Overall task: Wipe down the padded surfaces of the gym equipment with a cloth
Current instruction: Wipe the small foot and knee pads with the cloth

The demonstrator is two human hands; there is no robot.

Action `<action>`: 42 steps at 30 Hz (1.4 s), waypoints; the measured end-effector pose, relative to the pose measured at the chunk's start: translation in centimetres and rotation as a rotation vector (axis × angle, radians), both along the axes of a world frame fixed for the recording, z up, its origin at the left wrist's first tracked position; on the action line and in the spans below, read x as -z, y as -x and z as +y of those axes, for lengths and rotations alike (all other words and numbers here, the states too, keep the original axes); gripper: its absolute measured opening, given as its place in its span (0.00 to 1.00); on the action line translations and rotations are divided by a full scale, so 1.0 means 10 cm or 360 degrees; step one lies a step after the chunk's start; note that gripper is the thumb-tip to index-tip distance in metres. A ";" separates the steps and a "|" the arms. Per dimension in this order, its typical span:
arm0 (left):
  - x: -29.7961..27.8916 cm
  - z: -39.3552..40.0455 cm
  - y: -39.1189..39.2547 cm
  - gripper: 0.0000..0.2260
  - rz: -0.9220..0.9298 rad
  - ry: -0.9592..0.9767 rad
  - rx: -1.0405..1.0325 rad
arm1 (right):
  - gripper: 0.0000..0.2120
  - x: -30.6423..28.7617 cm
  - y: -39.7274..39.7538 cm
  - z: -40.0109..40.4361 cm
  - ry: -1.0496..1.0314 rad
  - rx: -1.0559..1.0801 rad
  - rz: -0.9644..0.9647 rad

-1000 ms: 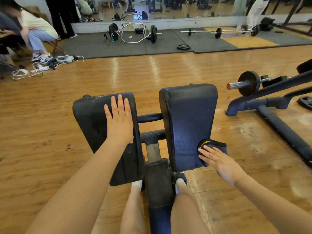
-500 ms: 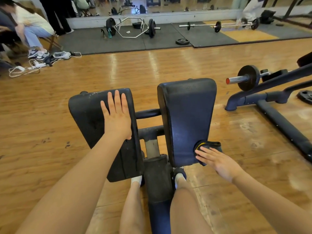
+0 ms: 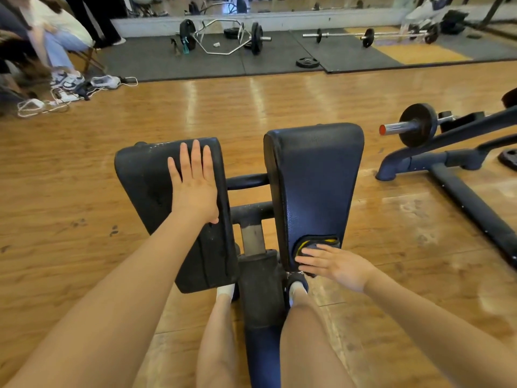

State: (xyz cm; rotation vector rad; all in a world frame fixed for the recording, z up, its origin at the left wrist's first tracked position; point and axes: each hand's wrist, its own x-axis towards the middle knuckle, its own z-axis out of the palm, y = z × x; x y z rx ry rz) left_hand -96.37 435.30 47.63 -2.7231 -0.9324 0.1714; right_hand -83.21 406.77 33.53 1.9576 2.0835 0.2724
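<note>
Two dark padded cushions stand side by side on a metal frame in front of me. My left hand (image 3: 194, 186) rests flat, fingers straight, on the upper part of the left pad (image 3: 156, 197). My right hand (image 3: 334, 266) presses a dark cloth with a yellow edge (image 3: 316, 243) against the near end of the right pad (image 3: 316, 177), its fingers straight and pointing left. The hand covers much of the cloth. My legs straddle the frame's centre post (image 3: 260, 289).
A dark machine frame (image 3: 458, 197) with a loaded plate bar (image 3: 414, 126) lies on the wooden floor to the right. Barbells and a hex bar (image 3: 223, 37) sit on the far mats. A seated person (image 3: 53, 35) and cables are at far left.
My right hand has slid the cloth leftward across the near end of the right pad. The left hand stays flat on the left pad. The camera has tilted a little.
</note>
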 end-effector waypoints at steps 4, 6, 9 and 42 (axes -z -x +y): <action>0.01 0.01 -0.01 0.63 -0.0003 0.0031 -0.0008 | 0.42 0.03 -0.17 -0.45 0.0092 0.0226 -0.0035; 0.01 0.01 -0.01 0.63 -0.0010 0.0038 0.0000 | 0.39 0.04 -0.09 -0.50 0.0014 0.0305 0.0042; 0.00 0.01 -0.01 0.63 -0.0012 0.0037 0.0004 | 0.22 0.03 0.16 -0.36 -0.0238 0.0173 0.0109; 0.01 0.04 0.03 0.61 -0.0116 0.0068 0.0068 | 0.33 -0.60 0.03 0.95 -0.1050 0.0910 0.0486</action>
